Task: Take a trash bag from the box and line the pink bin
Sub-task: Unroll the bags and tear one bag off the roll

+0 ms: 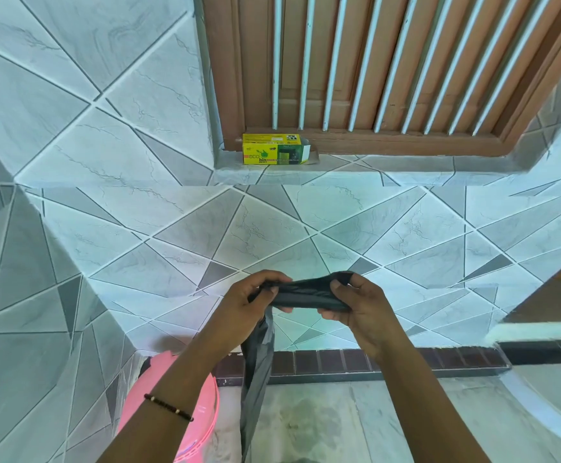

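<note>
Black, thin plastic is what I hold: the trash bag (306, 297) is bunched up between both my hands, in front of the tiled wall (105, 135). My left hand (242, 307) has its grip closed on one end, and my right hand (359, 305) has its grip closed on the other end. A long tail of the bag hangs down from my left hand toward the floor (356, 422).

I think I am trying to find the mouth of the bag and open it. To do this well, I should rub the two thin layers apart with my thumbs and fingers, then pull gently so it does not tear.

Down below, the pink bin (202, 416) stands on the floor, just under my left arm. I cannot see inside it, and no bag sits over its rim.

Up on the window ledge (372, 165), well away from my hands, lies the yellow box (272, 148). Its right end looks open. I cannot tell how many bags are left in it.
</note>
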The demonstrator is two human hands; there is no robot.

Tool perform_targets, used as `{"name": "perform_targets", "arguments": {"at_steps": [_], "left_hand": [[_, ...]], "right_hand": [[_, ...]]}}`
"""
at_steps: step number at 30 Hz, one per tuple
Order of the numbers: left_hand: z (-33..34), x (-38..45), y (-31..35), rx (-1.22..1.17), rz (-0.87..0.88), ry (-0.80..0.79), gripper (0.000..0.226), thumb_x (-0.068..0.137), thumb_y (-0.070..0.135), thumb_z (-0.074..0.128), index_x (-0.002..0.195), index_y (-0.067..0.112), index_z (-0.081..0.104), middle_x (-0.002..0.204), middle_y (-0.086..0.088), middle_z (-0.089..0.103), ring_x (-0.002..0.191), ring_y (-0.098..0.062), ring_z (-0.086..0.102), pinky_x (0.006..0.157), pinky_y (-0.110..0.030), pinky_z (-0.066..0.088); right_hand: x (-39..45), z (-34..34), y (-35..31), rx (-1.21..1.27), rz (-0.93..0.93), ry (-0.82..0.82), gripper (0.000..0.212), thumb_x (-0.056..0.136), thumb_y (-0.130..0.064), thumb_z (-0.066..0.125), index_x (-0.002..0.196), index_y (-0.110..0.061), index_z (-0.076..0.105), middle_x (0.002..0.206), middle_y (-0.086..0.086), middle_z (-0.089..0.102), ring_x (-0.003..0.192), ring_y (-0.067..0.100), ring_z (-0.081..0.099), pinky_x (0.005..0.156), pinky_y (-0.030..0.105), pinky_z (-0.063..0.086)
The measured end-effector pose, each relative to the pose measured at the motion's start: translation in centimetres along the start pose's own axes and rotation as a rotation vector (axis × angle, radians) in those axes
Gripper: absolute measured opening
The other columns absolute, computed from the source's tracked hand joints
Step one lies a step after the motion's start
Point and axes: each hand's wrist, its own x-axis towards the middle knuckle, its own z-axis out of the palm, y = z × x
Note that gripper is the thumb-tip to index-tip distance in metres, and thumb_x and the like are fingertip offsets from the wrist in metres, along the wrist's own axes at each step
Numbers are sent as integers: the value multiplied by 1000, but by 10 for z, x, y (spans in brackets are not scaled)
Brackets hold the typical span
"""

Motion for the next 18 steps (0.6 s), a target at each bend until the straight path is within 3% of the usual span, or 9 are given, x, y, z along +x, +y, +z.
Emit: {"name": "perform_targets", "arguments": {"at_steps": [3, 6, 9, 12, 15, 18], "left_hand": [[-4, 7, -2, -74, -43, 53, 24, 99, 13, 41, 101, 19, 64, 75, -4, 73, 43, -2, 53, 50, -11, 37], [-11, 13, -6, -212, -132, 75, 21, 98, 21, 43, 103, 17, 62, 73, -5, 74, 40, -3, 46, 48, -16, 37], [-21, 13, -6, -273, -140, 3, 16, 91, 21, 55, 106, 21, 61, 75, -5, 73, 41, -2, 43, 46, -12, 37], [-32, 15, -9, -147, -66, -3, 20, 88, 18, 61, 108, 21, 62, 71, 3, 71, 54, 0, 60, 55, -11, 42], [-40, 26, -14, -21, -39, 44, 18, 89, 24, 60, 105, 21, 66, 57, 11, 64, 51, 0, 57, 54, -10, 41], [-45, 41, -15, 23, -46, 157, 19, 90, 31, 56, 101, 19, 67, 44, 13, 58, 44, -2, 53, 48, -10, 40]], "right_hand": [[1, 2, -2, -16, -44, -76, 13, 89, 0, 54, 97, 1, 64, 94, 17, 66, 77, 23, 69, 67, 31, 59], [3, 6, -5, -66, -77, -146, 25, 81, 8, 60, 105, 3, 65, 94, 13, 68, 82, 22, 69, 75, 23, 55], [9, 13, -6, -79, -119, -107, 27, 79, 12, 61, 104, 4, 65, 93, 14, 69, 79, 23, 69, 76, 24, 56], [17, 23, -6, -94, -155, -22, 16, 84, 5, 59, 97, 1, 67, 90, 16, 67, 72, 27, 69, 72, 29, 59], [25, 34, -5, -192, -190, 34, 10, 88, -1, 58, 91, -2, 67, 85, 17, 67, 67, 31, 69, 70, 33, 60], [29, 43, -6, -194, -185, -38, 19, 82, 6, 63, 96, -6, 66, 81, 8, 66, 67, 23, 67, 68, 28, 58]]}}
